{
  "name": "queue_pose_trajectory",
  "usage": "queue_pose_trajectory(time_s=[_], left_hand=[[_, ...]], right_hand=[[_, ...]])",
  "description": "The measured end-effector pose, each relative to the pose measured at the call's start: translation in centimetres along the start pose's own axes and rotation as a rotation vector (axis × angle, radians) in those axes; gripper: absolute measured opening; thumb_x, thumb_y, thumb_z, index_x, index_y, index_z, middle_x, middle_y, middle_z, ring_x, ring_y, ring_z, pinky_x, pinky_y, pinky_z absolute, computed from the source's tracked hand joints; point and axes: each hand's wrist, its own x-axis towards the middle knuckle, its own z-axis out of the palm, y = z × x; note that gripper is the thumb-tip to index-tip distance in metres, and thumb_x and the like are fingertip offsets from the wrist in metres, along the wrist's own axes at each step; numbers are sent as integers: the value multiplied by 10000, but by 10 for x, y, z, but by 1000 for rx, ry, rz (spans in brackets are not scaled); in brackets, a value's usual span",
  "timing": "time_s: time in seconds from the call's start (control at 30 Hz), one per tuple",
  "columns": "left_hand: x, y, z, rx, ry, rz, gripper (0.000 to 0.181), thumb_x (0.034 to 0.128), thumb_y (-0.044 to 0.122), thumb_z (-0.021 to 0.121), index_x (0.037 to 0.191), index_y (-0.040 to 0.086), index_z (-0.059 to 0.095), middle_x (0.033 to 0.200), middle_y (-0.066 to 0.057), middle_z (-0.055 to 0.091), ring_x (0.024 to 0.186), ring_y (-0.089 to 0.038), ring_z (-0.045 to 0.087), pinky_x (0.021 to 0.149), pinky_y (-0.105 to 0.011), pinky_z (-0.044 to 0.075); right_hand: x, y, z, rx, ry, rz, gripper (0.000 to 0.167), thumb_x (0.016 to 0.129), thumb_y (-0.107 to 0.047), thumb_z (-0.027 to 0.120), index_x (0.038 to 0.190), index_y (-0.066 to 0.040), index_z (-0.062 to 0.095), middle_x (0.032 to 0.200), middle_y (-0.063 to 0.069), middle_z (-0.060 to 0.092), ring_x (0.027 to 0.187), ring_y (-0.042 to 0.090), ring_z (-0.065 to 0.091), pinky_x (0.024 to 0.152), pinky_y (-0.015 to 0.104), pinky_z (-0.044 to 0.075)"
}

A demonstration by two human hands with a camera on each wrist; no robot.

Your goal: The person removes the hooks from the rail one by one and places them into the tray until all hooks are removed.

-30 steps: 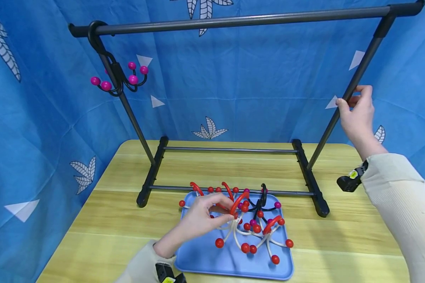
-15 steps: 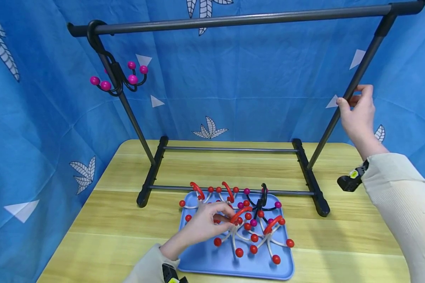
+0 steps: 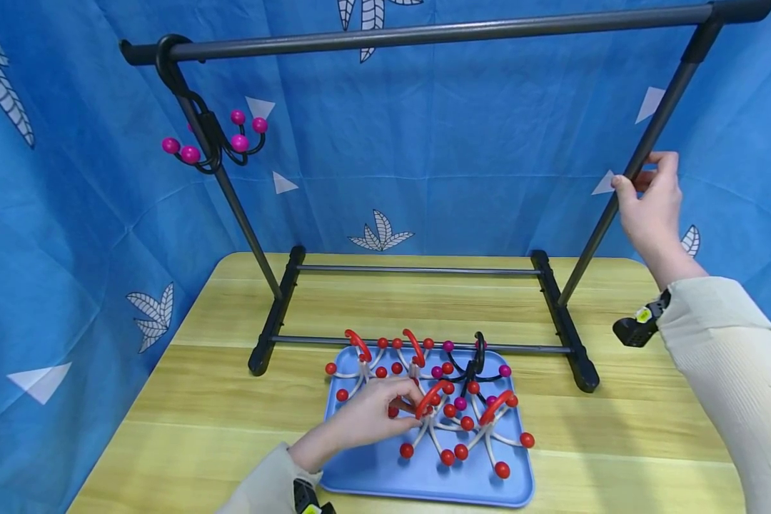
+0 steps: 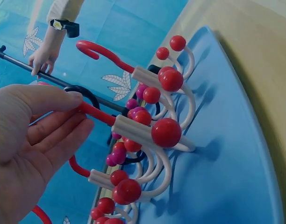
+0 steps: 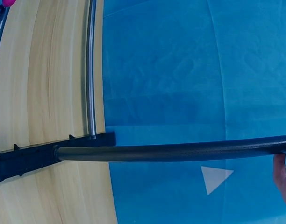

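Note:
In the head view my left hand (image 3: 375, 414) pinches the red hook of a white multi-arm hook hanger (image 3: 429, 425) with red ball tips. The left wrist view shows thumb and fingers of the left hand (image 4: 38, 135) on that hook, with the hanger's white stem (image 4: 133, 129) pointing toward the tray. My right hand (image 3: 655, 207) grips the right post (image 3: 660, 128) of a black garment rack; only its fingers show at the edge of the right wrist view. Under the left hand's hanger lies a blue tray (image 3: 417, 494).
Several more red-and-white hangers, such as the right one (image 3: 488, 427), stand in the tray beside a black hanger (image 3: 472, 371) with magenta balls. Another black hanger (image 3: 212, 135) hangs at the left end of the rack's top bar (image 3: 437, 32). A blue curtain (image 3: 488, 143) is behind.
My left hand has come down a little with the hanger, which has turned and tilted between the fingers, its ball tips shifting slightly. The right hand stays on the post.

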Motion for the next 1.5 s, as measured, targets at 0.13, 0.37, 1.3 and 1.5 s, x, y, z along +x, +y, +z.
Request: queue_pose_trajectory(time_s=[0.13, 0.37, 1.3, 1.5], left_hand=[[0, 2, -11, 101, -5, 29, 187, 810, 44, 655, 956, 149, 604, 979, 67, 613, 932, -44, 599, 797, -185, 492], [-4, 23, -57, 221, 186, 44, 177, 845, 89, 627, 1014, 139, 607, 986, 49, 634, 899, -74, 591, 797, -276, 500], [-19, 97, -238, 515, 998, -9, 226, 905, 217, 546, 1046, 57, 623, 962, -66, 643, 796, -4, 504, 729, -134, 395], [-14, 116, -272, 414, 1175, -32, 232, 894, 249, 555, 1076, 122, 623, 943, 44, 602, 813, 25, 482, 729, -158, 374]], right_hand=[[0, -1, 0, 0, 1, -5, 424, 933, -383, 413, 1304, -251, 255, 895, -205, 348, 869, -3, 386, 799, 291, 377], [-1, -1, 0, -11, 2, -3, 433, 934, -383, 408, 1311, -235, 253, 900, -208, 336, 909, 51, 405, 786, 288, 378], [-4, 0, -1, -38, -17, 4, 472, 939, -379, 393, 1344, -206, 222, 1028, -149, 360, 1065, 207, 408, 770, 314, 383], [-2, -3, -2, -35, -20, 0, 453, 942, -371, 390, 1334, -215, 225, 1028, -145, 361, 1043, 193, 417, 751, 286, 381]])
